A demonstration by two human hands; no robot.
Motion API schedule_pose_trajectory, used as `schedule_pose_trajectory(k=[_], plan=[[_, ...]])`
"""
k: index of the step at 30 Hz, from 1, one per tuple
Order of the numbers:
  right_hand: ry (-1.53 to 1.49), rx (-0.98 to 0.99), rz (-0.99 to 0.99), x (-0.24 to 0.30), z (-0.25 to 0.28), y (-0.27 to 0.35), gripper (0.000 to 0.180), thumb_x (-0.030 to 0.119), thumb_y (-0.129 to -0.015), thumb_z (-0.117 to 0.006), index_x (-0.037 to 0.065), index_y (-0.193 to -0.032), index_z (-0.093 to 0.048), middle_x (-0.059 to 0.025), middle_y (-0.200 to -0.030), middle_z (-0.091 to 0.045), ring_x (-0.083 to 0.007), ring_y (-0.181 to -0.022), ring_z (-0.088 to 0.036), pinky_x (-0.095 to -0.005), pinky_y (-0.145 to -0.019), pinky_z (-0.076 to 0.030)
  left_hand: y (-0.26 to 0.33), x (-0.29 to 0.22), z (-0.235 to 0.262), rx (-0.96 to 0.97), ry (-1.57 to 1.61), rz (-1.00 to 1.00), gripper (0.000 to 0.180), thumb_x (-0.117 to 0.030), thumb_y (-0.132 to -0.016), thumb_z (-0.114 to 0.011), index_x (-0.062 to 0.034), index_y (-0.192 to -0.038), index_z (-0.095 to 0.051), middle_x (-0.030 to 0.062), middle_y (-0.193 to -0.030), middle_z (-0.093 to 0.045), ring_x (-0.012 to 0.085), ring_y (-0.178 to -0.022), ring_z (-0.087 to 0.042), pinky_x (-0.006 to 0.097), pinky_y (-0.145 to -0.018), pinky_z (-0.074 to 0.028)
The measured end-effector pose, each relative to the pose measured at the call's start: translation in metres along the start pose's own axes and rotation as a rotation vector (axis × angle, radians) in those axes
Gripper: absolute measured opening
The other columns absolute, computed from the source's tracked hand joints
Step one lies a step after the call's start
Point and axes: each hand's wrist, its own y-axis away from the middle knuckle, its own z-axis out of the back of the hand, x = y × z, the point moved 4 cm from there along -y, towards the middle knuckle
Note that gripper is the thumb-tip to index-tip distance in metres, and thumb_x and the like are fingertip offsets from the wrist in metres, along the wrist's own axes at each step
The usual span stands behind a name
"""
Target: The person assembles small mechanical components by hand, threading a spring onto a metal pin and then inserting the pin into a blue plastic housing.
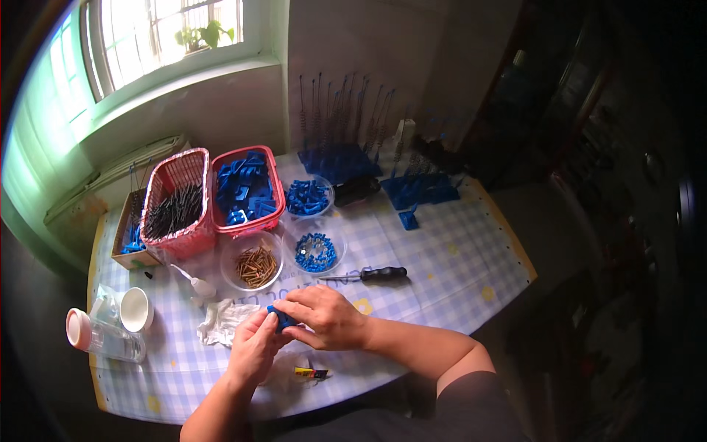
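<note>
Low in the centre of the frame, I have a small blue piece (283, 320) pinched between the fingers of my left grip (254, 340) and my right grip (328, 317); it is solid blue and blocky, though my fingers hide most of its shape. The surface (449, 283) wears a checked cloth, which spreads right of the screwdriver (384, 275) to a tan edge (507, 225); the near edge curves beneath my forearms. Just above my hands, one clear bowl (275, 246) holds slim copper-coloured pieces (256, 267), the next clear bowl (339, 247) a ring of little blue parts (315, 252), and the bowl behind (329, 193) short blue parts (306, 197). Toward the upper left, a pink basket (184, 241) carries thin black rods (174, 210), beside a red tub (278, 193) heaped with flat blue pieces (243, 179).
</note>
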Motion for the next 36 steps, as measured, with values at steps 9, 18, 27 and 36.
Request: schedule_pose_trajectory(k=[9, 18, 27, 36], plan=[[-0.038, -0.011, 0.021, 0.0006, -0.0002, -0.0005, 0.049, 0.018, -0.073, -0.073, 0.004, -0.117, -0.057, -0.0143, -0.103, -0.060, -0.0301, -0.093, -0.060, -0.0389, -0.079, -0.047, 0.0025, 0.0002, 0.0004, -0.006, -0.002, -0.020, 0.025, -0.017, -0.097, -0.049, 0.0000, -0.114, -0.054, 0.0092, -0.105, -0.062, 0.0182, -0.092, -0.064, 0.035, -0.084, -0.053], [-0.031, -0.022, 0.016, 0.0022, 0.0016, -0.0014, 0.047, 0.019, -0.074, -0.072, 0.005, -0.117, -0.058, -0.0143, -0.103, -0.061, -0.0301, -0.092, -0.061, -0.0388, -0.078, -0.048, 0.0017, -0.0007, 0.0004, 0.003, 0.005, -0.026, 0.026, -0.019, -0.097, -0.050, 0.0003, -0.114, -0.055, 0.0104, -0.104, -0.063, 0.0200, -0.092, -0.064, 0.037, -0.084, -0.053], [-0.031, -0.035, 0.017, 0.0044, 0.0049, -0.0008, 0.046, 0.020, -0.075, -0.071, 0.006, -0.116, -0.058, -0.0146, -0.103, -0.061, -0.0303, -0.092, -0.061, -0.0390, -0.078, -0.048, 0.0021, -0.0010, -0.0009, 0.015, 0.005, -0.032, 0.026, -0.018, -0.096, -0.051, 0.0005, -0.114, -0.055, 0.0107, -0.102, -0.063, 0.0199, -0.090, -0.065, 0.036, -0.082, -0.054], [-0.035, -0.037, 0.009, 0.0044, 0.0041, -0.0009, 0.045, 0.020, -0.075, -0.071, 0.005, -0.115, -0.059, -0.0148, -0.102, -0.061, -0.0305, -0.091, -0.061, -0.0391, -0.078, -0.049, 0.0030, -0.0016, 0.0003, -0.005, 0.004, -0.013, 0.027, -0.019, -0.096, -0.051, 0.0000, -0.115, -0.054, 0.0101, -0.103, -0.063, 0.0187, -0.089, -0.065, 0.034, -0.081, -0.054]])
